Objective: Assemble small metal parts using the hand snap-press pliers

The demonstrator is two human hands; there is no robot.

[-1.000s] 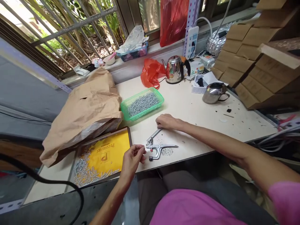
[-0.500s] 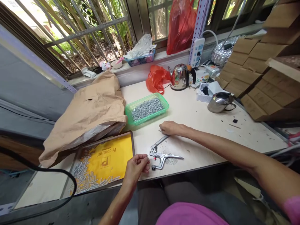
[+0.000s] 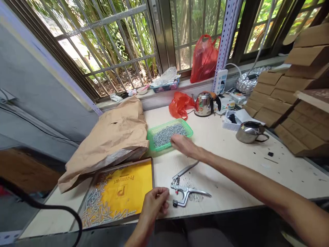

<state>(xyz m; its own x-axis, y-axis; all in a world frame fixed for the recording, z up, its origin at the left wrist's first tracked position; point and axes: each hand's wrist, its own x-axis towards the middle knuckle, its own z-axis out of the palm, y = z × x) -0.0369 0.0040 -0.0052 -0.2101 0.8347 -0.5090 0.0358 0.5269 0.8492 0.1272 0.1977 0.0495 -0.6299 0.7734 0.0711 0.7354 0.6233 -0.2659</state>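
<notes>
My left hand [image 3: 155, 202] is closed in a pinch beside the tray's right edge, with a tiny shiny spot at the fingertips that is too small to name. Just to its right lie metal snap-fastener pliers [image 3: 183, 192], handles spread, touched by neither hand. My right hand [image 3: 183, 144] is over the near right edge of a green plastic basket [image 3: 189, 129], its fingers blurred and partly hidden. Inside the basket is a heap of small metal pins [image 3: 167, 134]. Similar silvery pieces [image 3: 96, 207] are strewn over the yellow-lined tray [image 3: 133, 188].
A brown paper sack [image 3: 110, 137] leans behind the tray. Toward the back stand a red plastic bag [image 3: 180, 104], a kettle [image 3: 203, 104] and a white box [image 3: 228, 123]. A steel pot [image 3: 249, 133] is at right, near stacked cardboard boxes [image 3: 272, 92]. A black cable [image 3: 51, 207] hangs at left.
My right hand has moved from the table by the pliers' upper handle to the basket's near edge. My left hand keeps its pinch beside the pliers. The camera view has tilted up.
</notes>
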